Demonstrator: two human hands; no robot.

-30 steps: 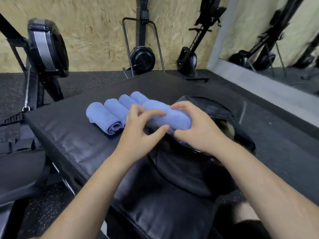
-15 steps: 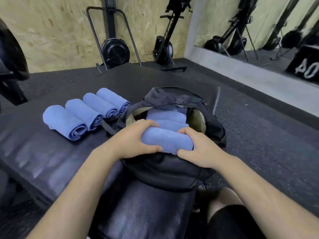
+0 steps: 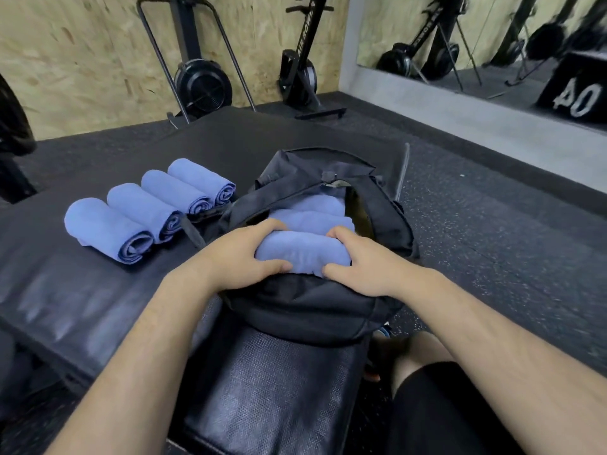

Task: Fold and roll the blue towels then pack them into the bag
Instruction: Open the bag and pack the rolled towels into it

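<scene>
While gripping the ends of a rolled blue towel with left hand and right hand, holds it in the mouth of the black bag, against two rolls inside, with four rolled towels left of the bag.

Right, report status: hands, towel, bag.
Left hand and right hand grip one rolled towel at the bag mouth. Two packed rolls inside, four loose rolls on the pad. Nothing blocks the opening.
</scene>
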